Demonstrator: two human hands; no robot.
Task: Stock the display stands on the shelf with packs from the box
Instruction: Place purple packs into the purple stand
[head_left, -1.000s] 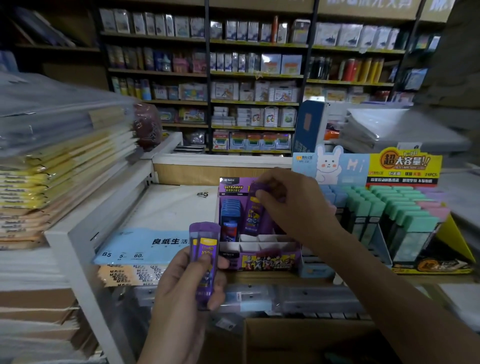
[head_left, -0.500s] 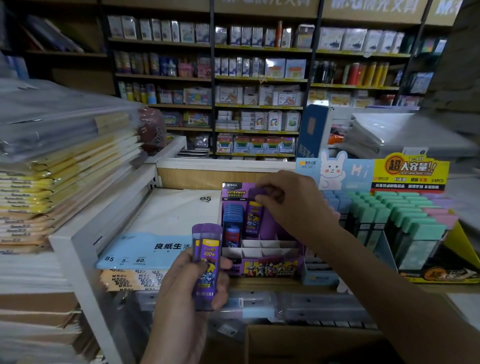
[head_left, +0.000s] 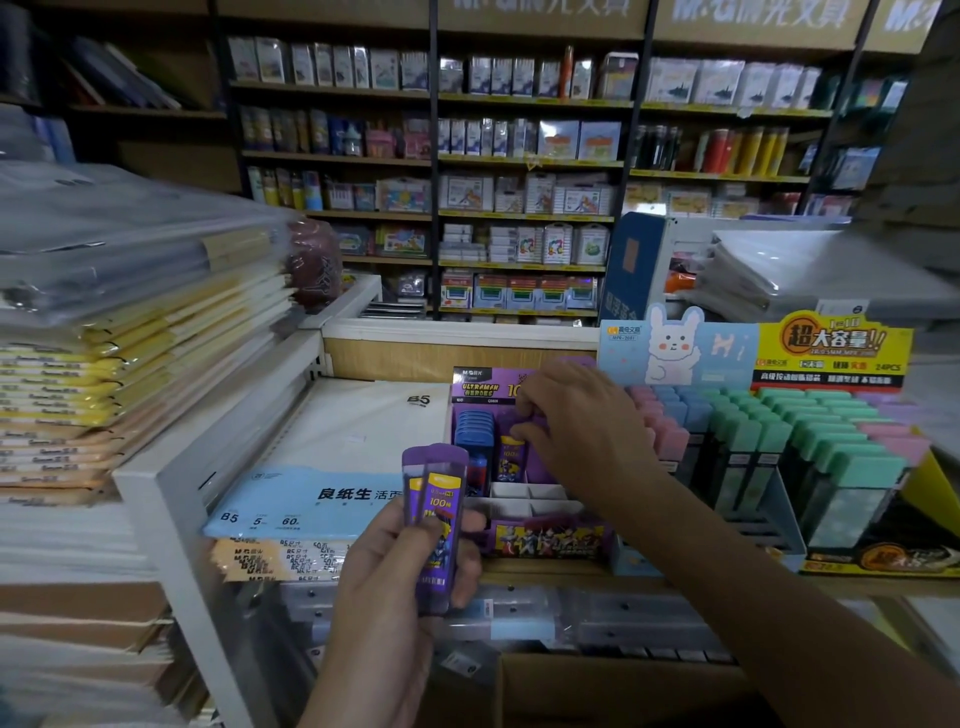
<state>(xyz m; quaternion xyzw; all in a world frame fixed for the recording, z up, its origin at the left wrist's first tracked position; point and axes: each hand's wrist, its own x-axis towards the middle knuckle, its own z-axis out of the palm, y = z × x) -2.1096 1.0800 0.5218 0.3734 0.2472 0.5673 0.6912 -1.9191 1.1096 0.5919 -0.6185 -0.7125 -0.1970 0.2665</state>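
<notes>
A purple display stand (head_left: 550, 540) sits on the shelf, with blue packs (head_left: 474, 434) in its left rear slot and empty white compartments in front. My right hand (head_left: 582, 421) is over the stand's rear middle slot, fingers curled round a purple pack (head_left: 511, 457) standing in it. My left hand (head_left: 400, 587) holds two or three purple packs (head_left: 436, 525) upright in front of the stand. A brown cardboard box (head_left: 597, 691) lies below the shelf edge.
A second stand (head_left: 831, 364) with pink, green and blue packs is right of the purple one. Wrapped B5 paper packs (head_left: 332, 467) lie to its left. Stacked notebooks (head_left: 104, 364) fill the left shelf. Stocked shelves line the back wall.
My right hand has pushed the purple pack lower into the stand's rear slot. My left hand with its packs has risen slightly toward the stand.
</notes>
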